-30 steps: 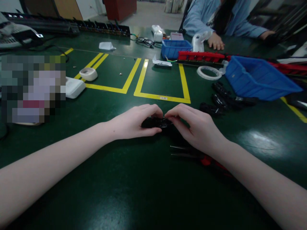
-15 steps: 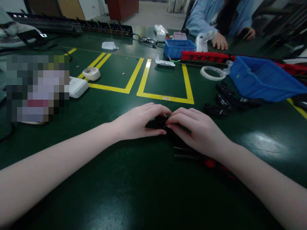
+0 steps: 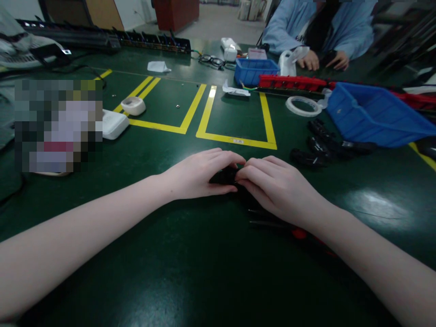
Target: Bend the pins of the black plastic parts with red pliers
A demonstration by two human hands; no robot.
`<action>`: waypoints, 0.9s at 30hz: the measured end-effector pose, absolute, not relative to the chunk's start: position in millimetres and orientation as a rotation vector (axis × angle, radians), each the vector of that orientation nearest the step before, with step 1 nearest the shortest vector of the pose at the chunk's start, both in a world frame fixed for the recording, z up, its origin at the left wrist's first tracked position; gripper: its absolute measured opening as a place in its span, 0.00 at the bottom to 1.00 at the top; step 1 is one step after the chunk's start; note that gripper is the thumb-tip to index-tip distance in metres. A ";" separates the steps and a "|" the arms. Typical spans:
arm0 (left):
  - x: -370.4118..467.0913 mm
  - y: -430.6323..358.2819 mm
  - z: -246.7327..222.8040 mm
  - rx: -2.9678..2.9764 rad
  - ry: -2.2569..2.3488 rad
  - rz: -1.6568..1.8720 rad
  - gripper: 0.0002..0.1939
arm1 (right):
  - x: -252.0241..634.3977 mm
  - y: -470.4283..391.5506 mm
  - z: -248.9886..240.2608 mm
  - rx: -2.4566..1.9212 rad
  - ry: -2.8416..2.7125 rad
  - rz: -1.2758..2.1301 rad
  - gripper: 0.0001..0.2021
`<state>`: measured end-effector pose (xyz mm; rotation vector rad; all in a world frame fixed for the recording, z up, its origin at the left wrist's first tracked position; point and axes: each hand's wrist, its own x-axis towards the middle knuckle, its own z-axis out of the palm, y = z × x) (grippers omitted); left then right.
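Note:
Between my two hands, low over the green table, is a small black part [image 3: 227, 175], mostly covered by fingers; its kind cannot be made out. My left hand [image 3: 200, 175] curves around it from the left, thumb below and fingers above. From the right, my right hand [image 3: 274, 184] pinches at its end, fingertips pressed together. Under the right wrist lies a tool with two thin metal tips [image 3: 260, 222] and red on its handle [image 3: 299, 233], partly hidden. Several similar-looking dark parts [image 3: 318, 147] are heaped to the right of my hands.
A large blue bin [image 3: 378, 116] and a tape roll [image 3: 303, 106] stand at right. Farther back are a smaller blue bin [image 3: 255, 72] and a red strip [image 3: 293, 82]. White cases [image 3: 114, 124] sit at left. Across the table, a person's hands [image 3: 337, 60] hold something dark.
My hands stay almost in place around the black part, with slight finger movement. The view shifts a little. Across the table, the person's hands have come closer together.

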<state>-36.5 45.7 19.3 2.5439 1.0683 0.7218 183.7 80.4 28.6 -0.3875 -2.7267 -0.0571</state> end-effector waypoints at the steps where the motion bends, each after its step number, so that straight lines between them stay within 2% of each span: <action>1: -36.6 45.8 19.0 2.547 1.066 0.723 0.20 | 183.6 80.2 28.4 -0.387 -2.734 -0.060 0.08; 19: -37.7 45.8 16.8 2.516 1.072 0.731 0.22 | 182.3 76.6 29.3 -0.374 -2.794 -0.251 0.08; 27: -36.9 45.1 17.8 2.513 1.080 0.699 0.22 | 182.2 77.0 29.2 -0.445 -2.767 -0.020 0.07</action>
